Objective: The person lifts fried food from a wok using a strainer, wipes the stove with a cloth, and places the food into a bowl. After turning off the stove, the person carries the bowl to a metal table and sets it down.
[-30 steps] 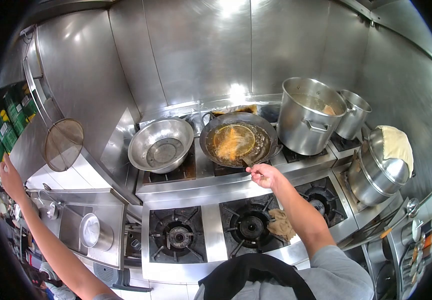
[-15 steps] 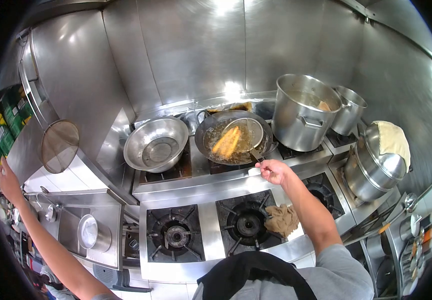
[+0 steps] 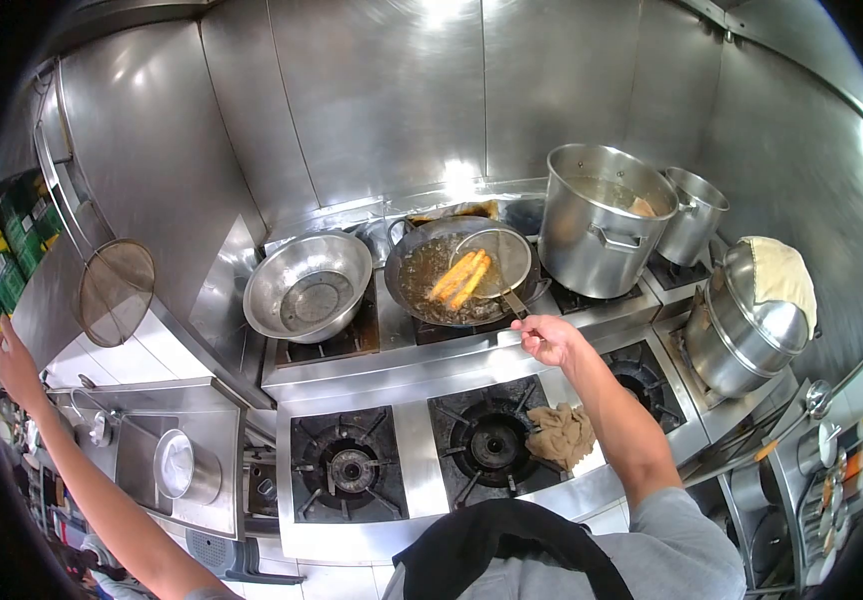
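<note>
Over the wok (image 3: 414, 302) of bubbling oil, a mesh skimmer (image 3: 508, 262) is held by its handle in my right hand (image 3: 549, 341). Several long golden-orange fried pieces (image 3: 462, 280) lie at the skimmer's left side, partly over the oil. My left hand (image 3: 14, 365) is raised at the far left, by the edge of a metal panel and some green packages (image 3: 24, 235); what its fingers touch is too small to make out. To its right hangs a round strainer (image 3: 117, 293).
A steel bowl (image 3: 309, 285) sits left of the wok, a large stockpot (image 3: 607, 225) right of it. Front burners carry a brown cloth (image 3: 561, 437). A lidded pot (image 3: 747, 330) stands at right, a sink (image 3: 142, 445) at lower left.
The skimmer and fried pieces have shifted slightly right and up, and the pieces show more sharply. My left hand stays at the far left. The whole view has shifted slightly.
</note>
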The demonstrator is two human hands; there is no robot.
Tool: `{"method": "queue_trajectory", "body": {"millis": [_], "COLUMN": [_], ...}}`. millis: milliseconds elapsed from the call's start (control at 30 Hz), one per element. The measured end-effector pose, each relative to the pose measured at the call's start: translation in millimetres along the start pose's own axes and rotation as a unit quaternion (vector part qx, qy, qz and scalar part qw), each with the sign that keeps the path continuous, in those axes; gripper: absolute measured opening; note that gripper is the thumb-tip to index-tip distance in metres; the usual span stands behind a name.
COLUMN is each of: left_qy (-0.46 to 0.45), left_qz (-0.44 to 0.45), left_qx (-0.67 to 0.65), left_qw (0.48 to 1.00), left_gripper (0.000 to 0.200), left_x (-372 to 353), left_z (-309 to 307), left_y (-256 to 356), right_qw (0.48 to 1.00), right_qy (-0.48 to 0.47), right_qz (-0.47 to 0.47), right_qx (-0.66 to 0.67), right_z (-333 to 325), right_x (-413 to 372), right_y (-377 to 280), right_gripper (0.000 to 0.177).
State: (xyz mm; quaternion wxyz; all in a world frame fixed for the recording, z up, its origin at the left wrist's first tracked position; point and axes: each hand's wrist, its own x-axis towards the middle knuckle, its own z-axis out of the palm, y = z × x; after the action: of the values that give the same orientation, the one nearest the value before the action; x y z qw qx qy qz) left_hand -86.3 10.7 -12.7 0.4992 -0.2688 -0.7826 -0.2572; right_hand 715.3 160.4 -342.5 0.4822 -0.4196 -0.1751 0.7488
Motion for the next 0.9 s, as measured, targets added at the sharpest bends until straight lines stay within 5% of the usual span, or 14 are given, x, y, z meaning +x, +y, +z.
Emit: {"method": "queue_trajectory", "body": {"millis": [367, 467, 533, 567, 633, 667, 700, 733, 767, 800, 833, 867, 900], "left_qy": [-0.015, 0.026, 0.016, 0.018, 0.048, 0.092, 0.11, 0.049, 0.009, -0.086, -0.115, -0.249, -0.346], "left_qz": [-0.043, -0.05, 0.109, 0.111, -0.044, 0.059, 0.081, 0.006, 0.136, 0.011, 0.077, 0.056, -0.098], "left_qx": [-0.044, -0.183, -0.012, -0.009, -0.325, -0.306, -0.233, -0.313, -0.204, -0.373, -0.318, -0.345, -0.546], "left_qw": [0.998, 0.981, 0.994, 0.994, 0.943, 0.946, 0.963, 0.948, 0.969, 0.924, 0.938, 0.903, 0.757], "left_gripper": [0.068, 0.062, 0.053, 0.053, 0.045, 0.042, 0.041, 0.041, 0.041, 0.038, 0.036, 0.034, 0.026], "left_x": [-4.8, -9.1, -5.5, -15.9, -55.3, -58.6, -96.2, -133.2, -157.1, -211.6, -257.5, -313.5, -382.6], "left_z": [-23.1, -33.4, -21.6, -36.5, -77.5, -46.5, -86.3, -112.1, -101.1, -149.5, -156.9, -151.6, -135.6], "left_y": [13.4, 17.6, -4.2, 9.9, 43.1, 9.8, 39.2, 58.6, 41.8, 91.7, 94.5, 76.8, 51.7], "right_qw": [1.0, 0.999, 0.999, 0.999, 0.998, 0.997, 0.998, 0.997, 0.996, 0.996, 0.996, 0.995, 0.993], "right_qy": [0.016, 0.015, -0.011, -0.014, -0.024, -0.031, -0.034, -0.038, -0.048, -0.042, -0.036, -0.039, -0.05], "right_qz": [0.005, 0.005, 0.016, 0.018, 0.047, 0.057, 0.059, 0.062, 0.075, 0.08, 0.085, 0.09, 0.104], "right_qx": [-0.022, -0.034, -0.04, -0.038, -0.026, -0.032, -0.02, -0.01, -0.021, -0.013, -0.005, -0.022, -0.034], "right_z": [-5.7, -12.3, -15.1, -16.7, -20.9, -24.7, -28.8, -31.9, -33.2, -34.1, -35.3, -38.2, -41.0], "right_x": [6.4, 12.2, 12.3, 11.0, 9.6, 12.5, 16.2, 20.3, 22.8, 23.9, 26.8, 32.4, 36.7], "right_y": [-3.0, -4.8, -9.4, -11.9, -16.2, -17.9, -19.7, -21.3, -22.9, -24.4, -25.4, -24.6, -24.5], "right_gripper": [0.011, 0.011, 0.01, 0.01, 0.008, 0.008, 0.008, 0.007, 0.007, 0.008, 0.008, 0.009, 0.009]}}
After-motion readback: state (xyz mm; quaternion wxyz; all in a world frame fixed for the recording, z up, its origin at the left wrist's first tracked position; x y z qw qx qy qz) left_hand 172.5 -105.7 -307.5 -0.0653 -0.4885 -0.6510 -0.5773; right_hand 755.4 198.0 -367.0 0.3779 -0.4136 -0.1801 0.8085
